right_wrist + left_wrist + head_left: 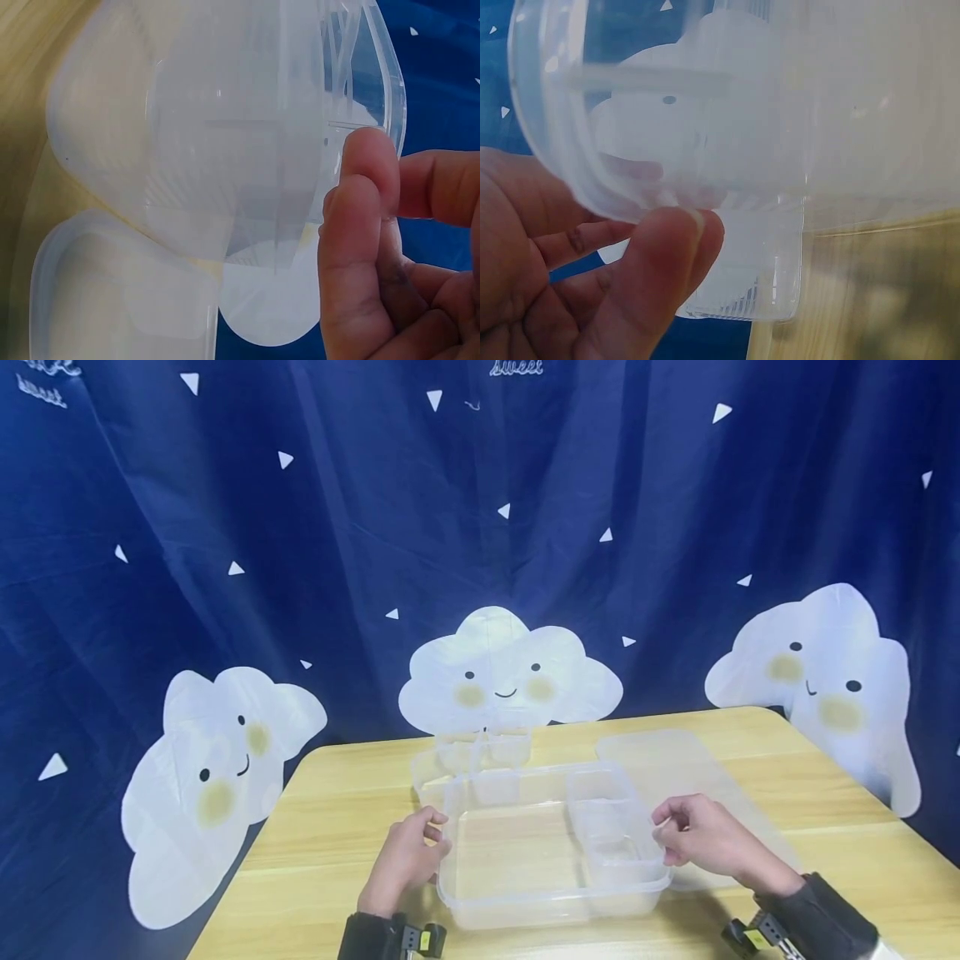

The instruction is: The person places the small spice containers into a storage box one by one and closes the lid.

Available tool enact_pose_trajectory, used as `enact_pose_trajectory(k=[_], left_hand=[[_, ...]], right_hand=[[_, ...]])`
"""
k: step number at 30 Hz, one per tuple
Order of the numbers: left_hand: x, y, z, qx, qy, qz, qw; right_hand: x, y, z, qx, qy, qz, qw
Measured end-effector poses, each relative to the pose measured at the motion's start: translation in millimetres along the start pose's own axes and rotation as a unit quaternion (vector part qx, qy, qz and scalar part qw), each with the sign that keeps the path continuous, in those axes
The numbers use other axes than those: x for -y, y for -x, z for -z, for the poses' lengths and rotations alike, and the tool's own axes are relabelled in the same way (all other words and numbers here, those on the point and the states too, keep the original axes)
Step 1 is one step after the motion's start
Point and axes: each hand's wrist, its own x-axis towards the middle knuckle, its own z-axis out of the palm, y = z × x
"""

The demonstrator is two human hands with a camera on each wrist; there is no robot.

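Note:
A large clear plastic food container (551,893) with divided compartments stands between both hands over the table. My left hand (407,857) pinches its left rim, the thumb (656,262) on one side and fingertips seen through the plastic. At the opposite side my right hand (708,837) pinches the right rim between thumb and curled fingers, as the right wrist view shows the fingers (360,247) against the edge. Whether the container's base touches the table I cannot tell.
A flat translucent lid (693,768) lies on the wooden table (315,843), right of the container and partly behind it. Another clear compartmented piece (510,750) stands behind, seen partly through the container. A dark blue curtain (337,527) with clouds hangs beyond the table's far edge.

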Motion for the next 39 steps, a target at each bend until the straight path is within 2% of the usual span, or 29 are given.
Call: enact_pose_trajectory(k=[10, 19, 27, 30, 39], left_hand=[[1.2, -0.1, -1.2, -0.008, 0.001, -0.004, 1.0000], [0.6, 0.4, -0.1, -0.010, 0.000, 0.006, 0.9999], [3.2, 1.5, -1.5, -0.008, -0.001, 0.000, 1.0000], [4.9, 3.0, -1.4, -0.005, -0.007, 0.011, 0.9999], [0.5, -1.3, -0.2, -0.010, -0.011, 0.008, 0.9999]], right_hand=[[-2.3, 2.5, 1.5, 0.002, -0.010, -0.013, 0.9999], [-1.8, 2.2, 0.3, 0.005, -0.013, -0.022, 0.9997], [-4.0, 3.8, -1.9, -0.002, -0.010, -0.037, 0.9993], [-5.3, 4.2, -3.8, 0.006, -0.012, -0.046, 0.9988], [-3.9, 0.9, 0.9, -0.007, 0.005, -0.036, 0.9993]])
